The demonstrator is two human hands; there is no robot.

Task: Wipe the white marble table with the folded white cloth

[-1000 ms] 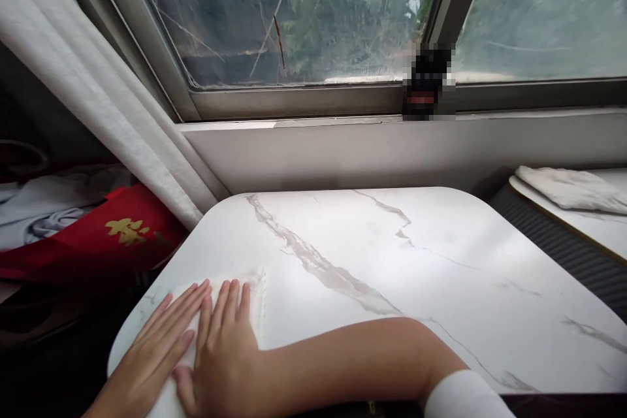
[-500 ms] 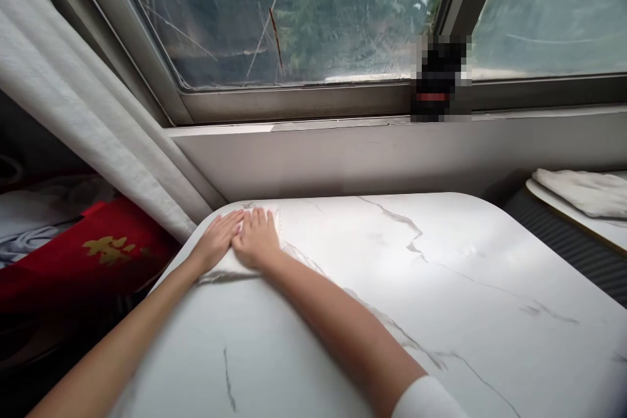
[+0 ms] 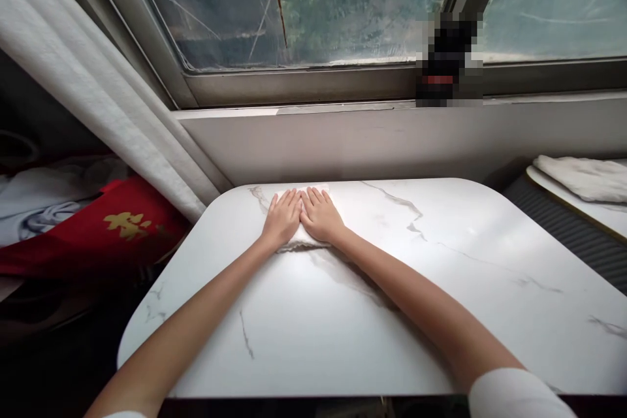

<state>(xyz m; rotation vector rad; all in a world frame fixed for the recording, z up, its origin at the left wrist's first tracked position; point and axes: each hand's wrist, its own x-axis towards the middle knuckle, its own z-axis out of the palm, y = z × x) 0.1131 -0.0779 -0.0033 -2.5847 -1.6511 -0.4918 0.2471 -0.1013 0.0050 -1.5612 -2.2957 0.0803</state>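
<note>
Both hands lie side by side on a folded white cloth near the far edge of a white marble-patterned table. My left hand presses flat on the cloth's left part, fingers stretched out toward the window. Beside it, my right hand rests flat on the right part, its fingers slightly apart. The thumbs meet or nearly meet in the middle. Much of the cloth is hidden under the palms; its frayed near edge and a bit at the far side show.
Behind the table are a low wall and a window with a pixelated dark patch. A pale curtain hangs at left above a red bag or cloth with gold marks. At right, another white cloth lies on a separate surface.
Both hands and the cloth under them have slid to the right along the table's far edge. The view has tilted down, showing the table's near edge.
</note>
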